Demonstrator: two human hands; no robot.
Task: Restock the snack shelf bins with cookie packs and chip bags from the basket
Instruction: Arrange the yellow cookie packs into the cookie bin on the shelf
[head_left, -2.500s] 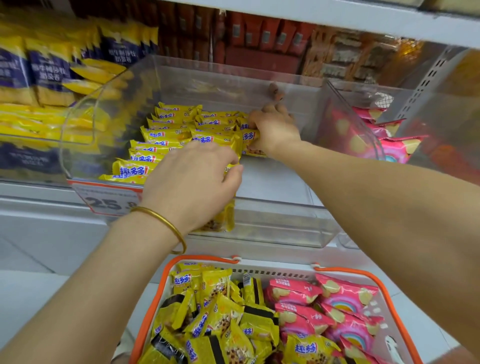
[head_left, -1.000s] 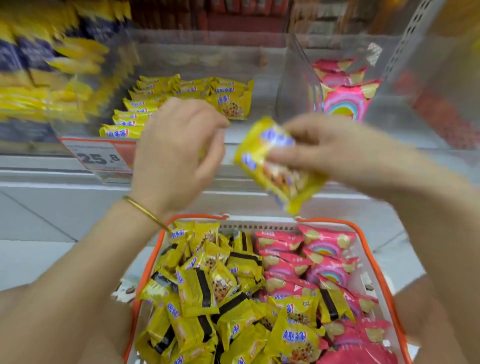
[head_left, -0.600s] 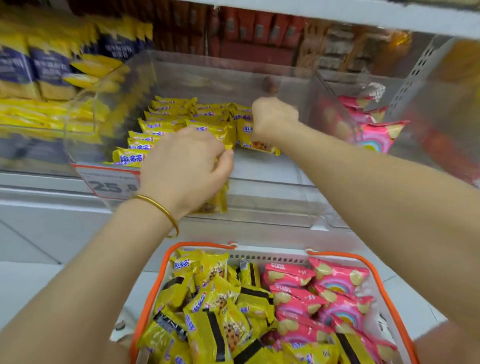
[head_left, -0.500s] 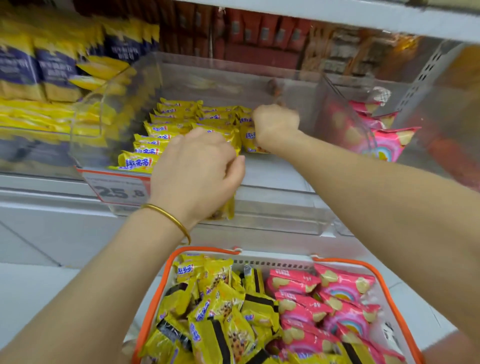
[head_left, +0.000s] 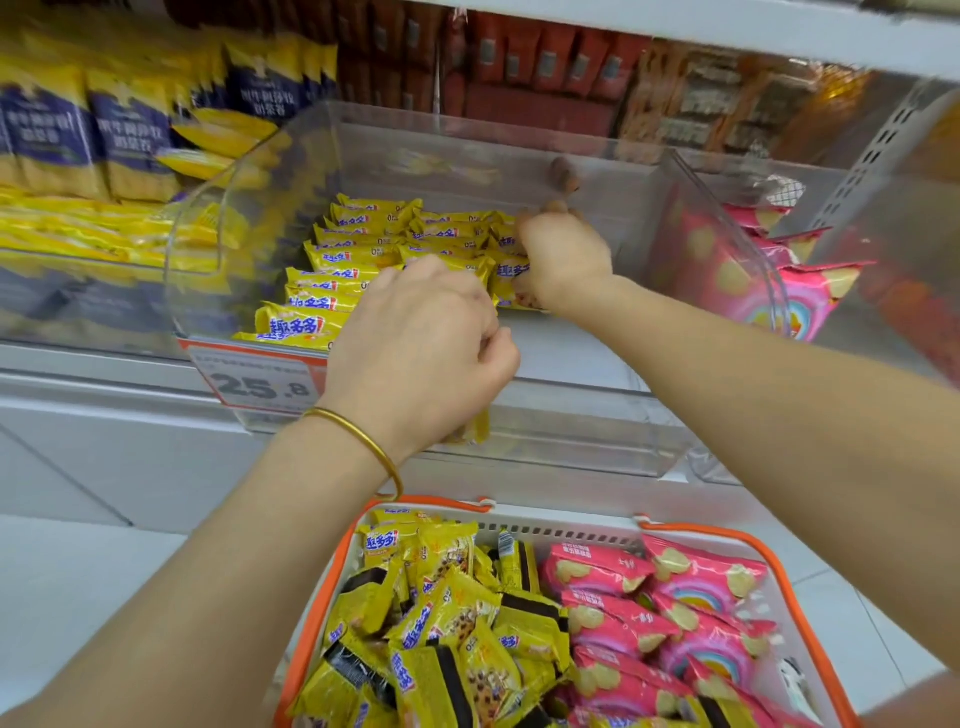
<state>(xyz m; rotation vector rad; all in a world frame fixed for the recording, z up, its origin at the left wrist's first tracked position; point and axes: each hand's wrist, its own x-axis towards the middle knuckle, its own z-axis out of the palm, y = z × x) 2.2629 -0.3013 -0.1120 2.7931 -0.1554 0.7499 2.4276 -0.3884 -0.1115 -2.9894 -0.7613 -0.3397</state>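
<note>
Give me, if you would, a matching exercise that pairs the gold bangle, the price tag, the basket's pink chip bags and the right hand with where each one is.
Things
1. gold bangle
2. price tag
3. pink chip bags
4. right hand

Places
A. on the front wall of the clear bin
B. in the right half of the basket
C. round the wrist of the left hand
D. inside the clear bin, on a yellow cookie pack

Pairs: 1-C, 2-A, 3-B, 4-D.
</note>
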